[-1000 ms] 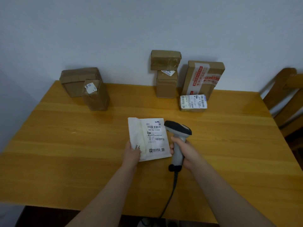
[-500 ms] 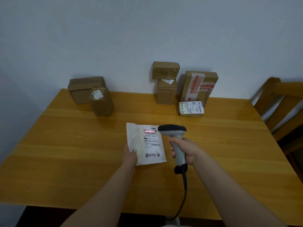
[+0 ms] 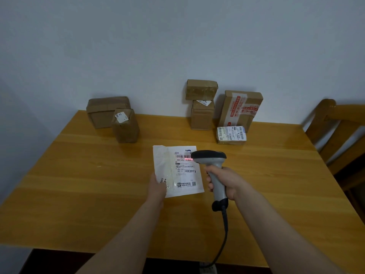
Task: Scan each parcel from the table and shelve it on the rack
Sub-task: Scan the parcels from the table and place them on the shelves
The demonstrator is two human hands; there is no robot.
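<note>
A flat white mailer parcel [image 3: 177,171] with a barcode label is held over the middle of the wooden table [image 3: 79,194]. My left hand [image 3: 157,185] pinches its lower left corner. My right hand [image 3: 223,181] grips the handle of a grey corded barcode scanner [image 3: 212,162], whose head points left at the label. A red scan line lies across the top barcode. No rack is in view.
Several brown cardboard parcels stand along the wall: two at the back left [image 3: 123,125], a stack of two [image 3: 201,103], a tall taped box [image 3: 240,109], and a small labelled packet [image 3: 231,134] in front of it. A wooden chair [image 3: 339,135] stands at the right.
The view has tilted up and back a little. The scanner head has closed in on the label, and its red line, off one second ago, now lies on the top barcode.
</note>
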